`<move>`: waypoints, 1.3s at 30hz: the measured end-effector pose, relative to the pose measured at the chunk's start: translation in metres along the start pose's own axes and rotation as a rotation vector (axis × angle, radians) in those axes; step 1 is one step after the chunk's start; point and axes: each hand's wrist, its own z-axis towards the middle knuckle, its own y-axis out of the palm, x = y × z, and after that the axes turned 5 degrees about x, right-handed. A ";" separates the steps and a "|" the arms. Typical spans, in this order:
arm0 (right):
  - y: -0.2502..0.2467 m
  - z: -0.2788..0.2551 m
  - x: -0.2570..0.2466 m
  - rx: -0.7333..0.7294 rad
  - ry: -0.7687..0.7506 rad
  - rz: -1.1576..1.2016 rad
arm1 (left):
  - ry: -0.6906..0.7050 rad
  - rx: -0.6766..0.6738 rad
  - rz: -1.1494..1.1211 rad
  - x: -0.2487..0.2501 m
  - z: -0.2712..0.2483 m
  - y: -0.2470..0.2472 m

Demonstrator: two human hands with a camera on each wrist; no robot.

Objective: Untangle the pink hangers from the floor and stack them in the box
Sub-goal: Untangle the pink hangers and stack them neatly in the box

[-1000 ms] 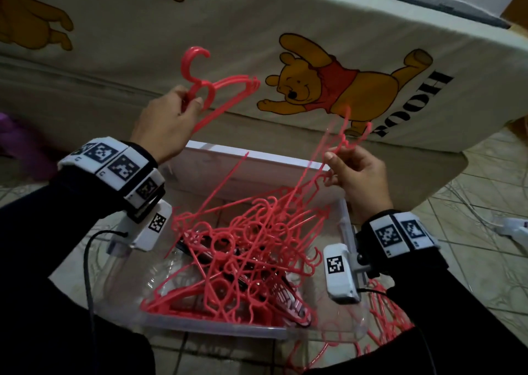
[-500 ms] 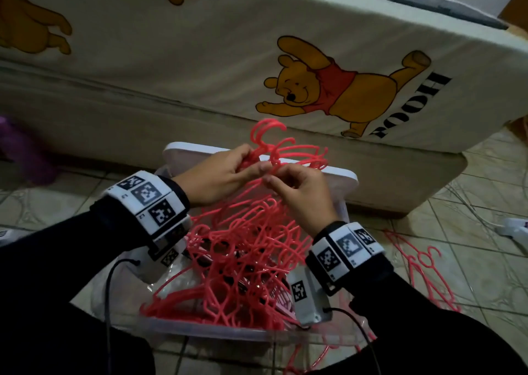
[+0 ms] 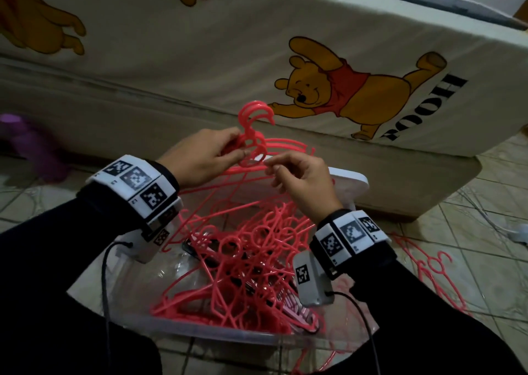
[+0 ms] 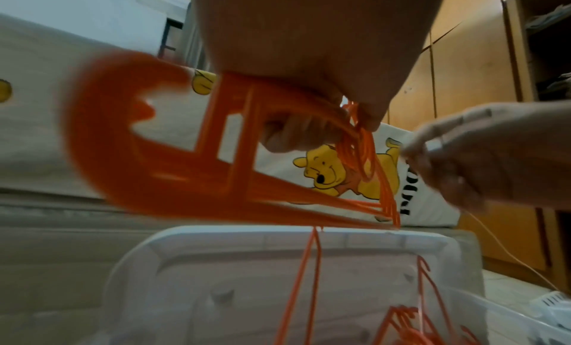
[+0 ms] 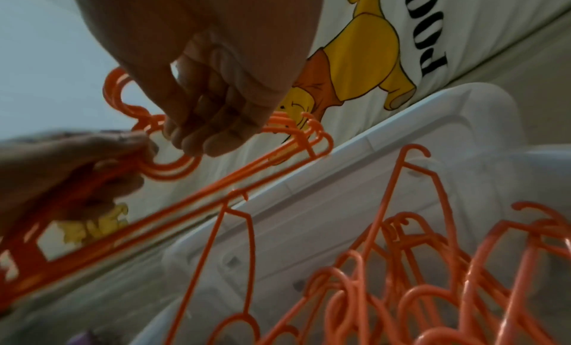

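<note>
My left hand (image 3: 240,149) pinches a small bunch of pink hangers (image 3: 258,141) by their necks, hooks up, above the far end of the box. In the left wrist view the bunch (image 4: 235,159) fans out under my fingers. My right hand (image 3: 274,169) hovers just right of the bunch with fingers loosely curled and holds nothing; the right wrist view shows its fingertips (image 5: 200,140) in front of the bars. One more hanger (image 5: 237,228) hangs by its hook from the bunch's lower bar. A tangled pile of hangers (image 3: 251,260) fills the clear plastic box (image 3: 228,333). More hangers (image 3: 428,263) lie on the floor at right.
The box's white lid (image 3: 350,181) leans behind it against a bed with a cartoon-bear sheet (image 3: 200,60). A purple object (image 3: 28,143) sits on the tiled floor at left. A white device and thin cables (image 3: 511,230) lie at far right.
A second ago my hands were apart, each with a hanger. They met over the box, the hangers joined in my left hand, and my right hand has now let go.
</note>
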 end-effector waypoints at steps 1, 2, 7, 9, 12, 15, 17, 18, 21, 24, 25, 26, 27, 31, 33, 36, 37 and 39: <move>0.004 -0.001 0.003 -0.027 -0.007 -0.089 | 0.008 0.028 0.029 -0.003 0.001 -0.002; 0.009 -0.002 0.007 -0.075 -0.027 -0.204 | 0.015 0.055 0.052 -0.005 0.001 -0.004; 0.037 -0.006 0.023 -0.351 -0.112 -0.725 | 0.032 0.153 0.067 -0.005 0.002 -0.007; 0.049 -0.005 0.022 -0.368 -0.265 -0.859 | 0.035 0.163 0.060 -0.004 0.003 -0.006; 0.073 0.003 0.017 -0.446 -0.508 -1.021 | 0.037 0.137 0.070 -0.006 0.004 -0.005; 0.089 0.010 0.016 -0.504 -0.596 -1.297 | 0.012 0.123 0.098 -0.007 0.004 -0.007; 0.091 0.011 0.011 -0.526 -0.582 -1.393 | 0.002 0.131 0.177 -0.008 0.003 -0.009; 0.092 0.011 0.009 -0.512 -0.590 -1.405 | -0.001 0.138 0.212 -0.009 0.003 -0.010; 0.094 0.015 0.008 -0.540 -0.612 -1.411 | -0.004 0.162 0.269 -0.009 0.002 -0.011; 0.086 0.018 -0.005 -0.488 -0.604 -1.377 | -0.042 0.208 0.296 -0.005 0.003 -0.011; 0.082 0.018 -0.008 -0.465 -0.612 -1.362 | -0.056 0.236 0.283 -0.003 0.003 -0.012; 0.078 0.018 -0.011 -0.452 -0.608 -1.338 | -0.067 0.274 0.263 -0.002 0.003 -0.014; 0.074 0.019 -0.014 -0.437 -0.614 -1.298 | -0.075 0.316 0.239 -0.001 0.003 -0.017; 0.049 0.018 -0.017 -0.375 -0.518 -1.238 | -0.115 0.435 0.162 -0.002 0.004 -0.024; 0.031 0.012 -0.017 -0.314 -0.461 -1.228 | -0.149 0.458 0.156 -0.005 0.005 -0.026; 0.002 0.000 -0.013 -0.225 -0.351 -1.195 | -0.177 0.445 0.139 -0.009 0.005 -0.027; -0.008 -0.005 -0.010 -0.200 -0.293 -1.169 | -0.185 0.421 0.120 -0.010 0.004 -0.027; -0.028 -0.014 -0.003 -0.166 -0.169 -1.102 | -0.178 0.350 0.090 -0.012 0.004 -0.026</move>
